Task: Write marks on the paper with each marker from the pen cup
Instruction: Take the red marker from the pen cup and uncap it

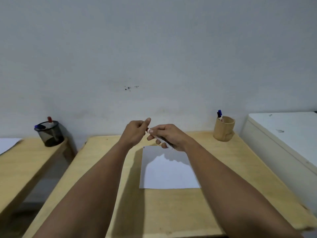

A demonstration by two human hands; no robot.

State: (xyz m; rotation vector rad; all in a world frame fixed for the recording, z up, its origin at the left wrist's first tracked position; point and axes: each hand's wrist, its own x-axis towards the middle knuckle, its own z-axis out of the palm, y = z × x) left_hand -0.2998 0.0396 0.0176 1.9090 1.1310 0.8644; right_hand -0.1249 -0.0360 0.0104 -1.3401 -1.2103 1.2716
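Observation:
A white sheet of paper lies on the wooden desk in front of me, with a tiny dark mark at its far left corner. Above its far edge my right hand grips a marker by the barrel. My left hand pinches at the marker's near tip, where a red and white end shows; whether a cap sits between those fingers is hidden. A wooden pen cup stands at the desk's far right and holds a blue marker and another.
A black mesh pen cup with a red-capped and a blue marker stands on a second wooden desk at left, separated by a gap. A white cabinet borders the right side. The wall runs directly behind both desks.

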